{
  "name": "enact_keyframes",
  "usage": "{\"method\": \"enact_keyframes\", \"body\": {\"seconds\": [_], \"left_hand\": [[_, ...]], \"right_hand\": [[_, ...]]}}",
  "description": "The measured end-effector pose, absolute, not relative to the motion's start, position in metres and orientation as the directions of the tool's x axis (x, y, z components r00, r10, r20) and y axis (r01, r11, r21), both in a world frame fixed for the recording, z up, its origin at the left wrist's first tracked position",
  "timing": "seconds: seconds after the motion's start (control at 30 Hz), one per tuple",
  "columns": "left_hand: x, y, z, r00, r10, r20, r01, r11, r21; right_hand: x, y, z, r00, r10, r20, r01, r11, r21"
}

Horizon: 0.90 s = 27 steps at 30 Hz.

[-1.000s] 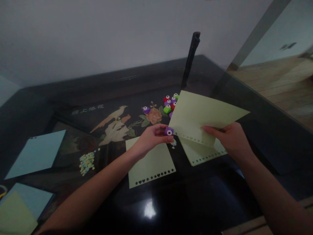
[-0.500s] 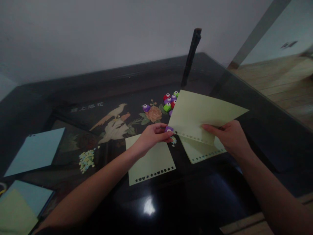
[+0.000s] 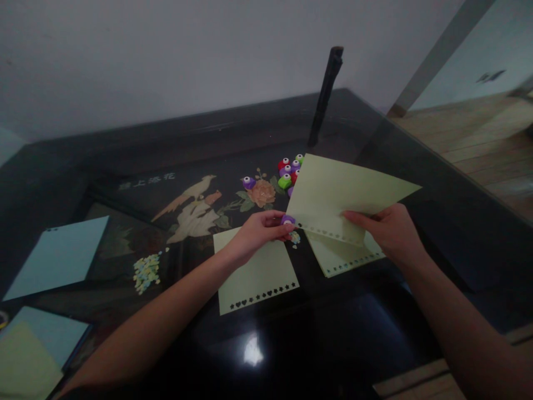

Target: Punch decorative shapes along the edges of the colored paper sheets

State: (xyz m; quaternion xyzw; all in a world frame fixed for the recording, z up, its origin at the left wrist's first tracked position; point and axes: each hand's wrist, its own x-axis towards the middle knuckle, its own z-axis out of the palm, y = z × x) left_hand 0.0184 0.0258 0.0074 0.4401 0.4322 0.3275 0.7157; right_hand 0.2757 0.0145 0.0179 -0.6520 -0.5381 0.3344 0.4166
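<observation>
Between the thumb and fingers of my left hand point(image 3: 260, 230) is a small purple paper punch point(image 3: 287, 220) with a white eye on top. It sits at the left corner of a pale green sheet point(image 3: 345, 191), whose near edge carries a row of punched holes. My right hand point(image 3: 385, 225) pinches that sheet near its lower right part, holding it raised and tilted. Below it lies another punched pale green stack point(image 3: 333, 261). A third green sheet point(image 3: 258, 278) with star and heart holes lies under my left forearm and hand. Small paper cut-outs point(image 3: 295, 240) lie just below the punch.
Several red, green and purple punches point(image 3: 285, 172) cluster behind the raised sheet; one purple punch point(image 3: 249, 183) stands apart. A pile of cut-outs point(image 3: 146, 273), a blue sheet point(image 3: 58, 255) and more paper point(image 3: 29, 355) lie left. A black upright object point(image 3: 327, 94) stands at the back.
Both hands, the punch and the raised sheet stay almost in place. The whole view has shifted very slightly.
</observation>
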Motion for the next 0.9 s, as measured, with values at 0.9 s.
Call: {"method": "enact_keyframes", "body": {"seconds": [0.9], "left_hand": [[0.0181,0.0274,0.0066,0.407,0.850,-0.334,-0.165,0.429,0.888]], "right_hand": [[0.2775,0.0163,0.0161,0.140,0.988,0.073,0.446,0.003,-0.895]]}}
